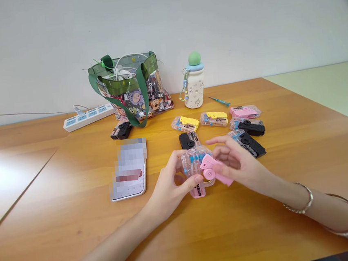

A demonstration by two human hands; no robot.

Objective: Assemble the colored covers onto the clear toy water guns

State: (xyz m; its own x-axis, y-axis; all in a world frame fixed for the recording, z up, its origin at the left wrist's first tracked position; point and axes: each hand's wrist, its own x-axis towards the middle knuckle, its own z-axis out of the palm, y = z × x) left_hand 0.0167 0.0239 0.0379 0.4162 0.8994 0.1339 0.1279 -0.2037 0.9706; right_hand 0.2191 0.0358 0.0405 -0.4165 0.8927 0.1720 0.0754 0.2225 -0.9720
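My left hand is wrapped around a small clear-and-pink plastic gadget, thumb across its lower front. My right hand pinches the gadget's pink hinged arm, which sticks out to the right. Both hands hover just above the wooden table. Right behind them lie more such gadgets: a black one, two yellow ones, a pink one and two black ones.
A phone lies face up to the left of my hands. Farther back stand a clear bag with green straps, a white bottle with a green cap, a power strip, another black gadget and a green screwdriver.
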